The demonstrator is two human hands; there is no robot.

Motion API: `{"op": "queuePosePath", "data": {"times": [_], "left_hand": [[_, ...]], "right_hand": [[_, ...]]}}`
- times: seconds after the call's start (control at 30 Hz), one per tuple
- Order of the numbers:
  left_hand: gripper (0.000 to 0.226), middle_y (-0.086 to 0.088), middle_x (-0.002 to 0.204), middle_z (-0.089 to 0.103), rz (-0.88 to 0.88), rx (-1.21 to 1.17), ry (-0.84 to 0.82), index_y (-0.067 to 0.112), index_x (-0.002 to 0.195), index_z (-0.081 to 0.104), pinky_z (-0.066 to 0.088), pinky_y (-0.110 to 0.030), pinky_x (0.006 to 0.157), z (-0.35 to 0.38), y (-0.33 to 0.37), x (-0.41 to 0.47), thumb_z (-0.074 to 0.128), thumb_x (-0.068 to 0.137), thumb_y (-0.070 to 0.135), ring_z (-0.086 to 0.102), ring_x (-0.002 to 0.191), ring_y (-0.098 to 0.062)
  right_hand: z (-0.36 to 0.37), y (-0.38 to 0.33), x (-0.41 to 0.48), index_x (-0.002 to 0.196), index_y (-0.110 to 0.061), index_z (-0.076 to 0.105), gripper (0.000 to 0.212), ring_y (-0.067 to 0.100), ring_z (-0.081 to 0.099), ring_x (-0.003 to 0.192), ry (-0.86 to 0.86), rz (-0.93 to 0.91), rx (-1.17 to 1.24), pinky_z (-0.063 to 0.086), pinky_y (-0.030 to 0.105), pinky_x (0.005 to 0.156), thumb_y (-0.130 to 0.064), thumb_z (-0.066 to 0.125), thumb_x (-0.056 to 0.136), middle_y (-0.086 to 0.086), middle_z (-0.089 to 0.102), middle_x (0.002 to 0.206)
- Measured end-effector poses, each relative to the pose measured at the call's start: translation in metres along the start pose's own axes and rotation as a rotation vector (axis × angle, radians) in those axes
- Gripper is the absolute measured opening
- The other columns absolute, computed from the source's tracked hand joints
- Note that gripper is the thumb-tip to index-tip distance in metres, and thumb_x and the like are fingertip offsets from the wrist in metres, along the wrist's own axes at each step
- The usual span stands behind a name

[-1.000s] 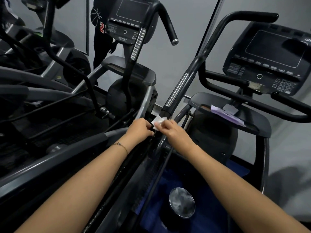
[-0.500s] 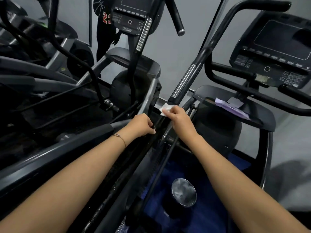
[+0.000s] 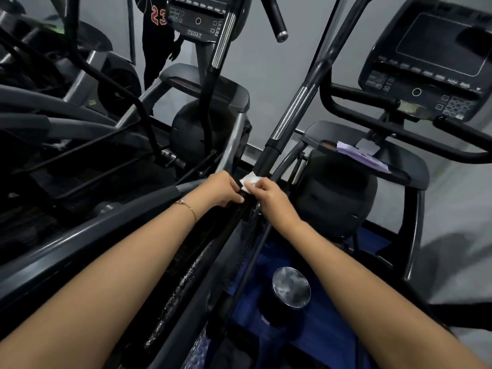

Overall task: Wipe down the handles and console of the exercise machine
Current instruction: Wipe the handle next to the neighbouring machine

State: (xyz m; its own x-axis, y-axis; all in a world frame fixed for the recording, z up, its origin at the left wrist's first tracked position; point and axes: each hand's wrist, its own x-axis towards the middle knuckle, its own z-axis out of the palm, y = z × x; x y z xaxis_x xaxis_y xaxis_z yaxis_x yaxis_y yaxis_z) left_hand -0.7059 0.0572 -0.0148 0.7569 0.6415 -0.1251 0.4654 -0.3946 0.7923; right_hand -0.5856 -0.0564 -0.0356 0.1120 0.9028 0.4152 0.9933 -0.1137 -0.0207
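Note:
A small white wipe [image 3: 250,180] sits against the lower end of the long black and chrome handle bar [image 3: 290,117] of the exercise machine. My right hand [image 3: 269,195] pinches the wipe from the right. My left hand [image 3: 222,189] touches its left edge, fingers curled at the bar. The machine's console [image 3: 428,67] with a dark screen and buttons is at the upper right, with black fixed handles [image 3: 378,123] below it.
A second machine with its own console [image 3: 198,18] stands to the left. A person in dark clothes [image 3: 157,35] stands at the back. A purple cloth [image 3: 362,155] lies on the right machine's tray. A round metal lid [image 3: 291,286] sits low between my arms.
My right hand slid down the bar with the wipe after rising half a second ago, and my left hand came back to meet it. The view tilted down slightly.

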Motion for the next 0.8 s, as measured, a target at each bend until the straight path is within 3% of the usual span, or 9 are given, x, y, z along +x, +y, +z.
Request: {"op": "queuePosePath", "data": {"times": [0.07,0.1,0.2,0.27,0.37,0.53,0.67,0.8], "left_hand": [[0.025,-0.006,0.065,0.056,-0.076,-0.029,-0.027,0.007,0.1,0.067,0.047,-0.022,0.054,-0.005,-0.002,-0.007,0.076,0.078,0.014,0.05,0.054,-0.013],[0.024,-0.004,0.064,0.055,-0.103,-0.038,-0.035,0.008,0.101,0.067,0.049,-0.021,0.051,-0.006,-0.002,-0.011,0.075,0.078,0.013,0.051,0.055,-0.012],[0.029,-0.002,0.062,0.051,-0.135,-0.08,-0.015,0.003,0.108,0.067,0.047,-0.015,0.042,-0.005,-0.002,-0.02,0.072,0.081,0.012,0.047,0.052,-0.009],[0.031,-0.001,0.064,0.051,-0.13,-0.095,0.014,0.002,0.111,0.066,0.047,-0.017,0.048,-0.002,-0.002,-0.022,0.071,0.082,0.012,0.046,0.053,-0.009],[0.03,0.001,0.068,0.053,-0.138,-0.111,0.049,0.004,0.112,0.067,0.047,-0.019,0.054,0.0,0.0,-0.025,0.071,0.083,0.013,0.048,0.058,-0.008],[0.03,-0.001,0.065,0.051,-0.174,-0.172,0.037,0.004,0.112,0.067,0.044,-0.018,0.052,0.001,-0.002,-0.026,0.07,0.083,0.011,0.045,0.056,-0.008],[0.021,-0.002,0.062,0.048,-0.135,-0.174,0.023,0.012,0.106,0.065,0.041,-0.015,0.048,0.002,-0.003,-0.027,0.067,0.085,0.011,0.042,0.052,-0.007],[0.027,-0.008,0.081,0.059,-0.089,-0.146,0.037,0.008,0.107,0.067,0.044,-0.018,0.049,-0.001,-0.007,-0.034,0.071,0.081,0.012,0.048,0.055,-0.008]], "right_hand": [[-0.005,0.01,0.005,0.112,-0.02,0.064,0.029,0.018,0.046,0.088,-0.033,-0.001,0.037,0.04,0.03,0.075,-0.007,0.054,0.089,0.009,0.053,0.096],[-0.006,0.014,0.01,0.107,-0.023,0.066,0.029,0.021,0.046,0.087,-0.006,0.058,0.091,0.041,0.031,0.074,-0.004,0.055,0.088,0.009,0.051,0.093],[-0.001,-0.006,0.01,0.107,-0.017,0.067,0.022,0.018,0.046,0.086,0.085,0.17,0.198,0.035,0.025,0.075,-0.01,0.055,0.091,0.005,0.049,0.09],[0.005,-0.019,-0.004,0.118,-0.011,0.063,0.028,0.011,0.043,0.084,0.047,0.149,0.212,0.032,0.021,0.076,-0.011,0.053,0.092,0.002,0.049,0.09],[-0.001,-0.018,-0.01,0.116,-0.008,0.063,0.027,0.007,0.043,0.077,-0.012,0.161,0.298,0.033,0.02,0.072,-0.016,0.049,0.095,-0.003,0.045,0.086],[-0.001,-0.026,-0.006,0.117,-0.009,0.065,0.028,0.014,0.053,0.089,0.06,0.351,0.446,0.033,0.003,0.07,-0.006,0.052,0.092,0.002,0.051,0.09],[0.005,-0.046,-0.03,0.116,-0.007,0.065,0.028,0.013,0.052,0.085,0.102,0.302,0.502,0.033,-0.001,0.072,-0.003,0.054,0.091,0.016,0.059,0.094],[0.0,-0.036,-0.012,0.118,-0.009,0.064,0.03,0.013,0.049,0.085,0.087,0.364,0.475,0.033,0.003,0.068,-0.003,0.05,0.092,0.016,0.056,0.095]]}}
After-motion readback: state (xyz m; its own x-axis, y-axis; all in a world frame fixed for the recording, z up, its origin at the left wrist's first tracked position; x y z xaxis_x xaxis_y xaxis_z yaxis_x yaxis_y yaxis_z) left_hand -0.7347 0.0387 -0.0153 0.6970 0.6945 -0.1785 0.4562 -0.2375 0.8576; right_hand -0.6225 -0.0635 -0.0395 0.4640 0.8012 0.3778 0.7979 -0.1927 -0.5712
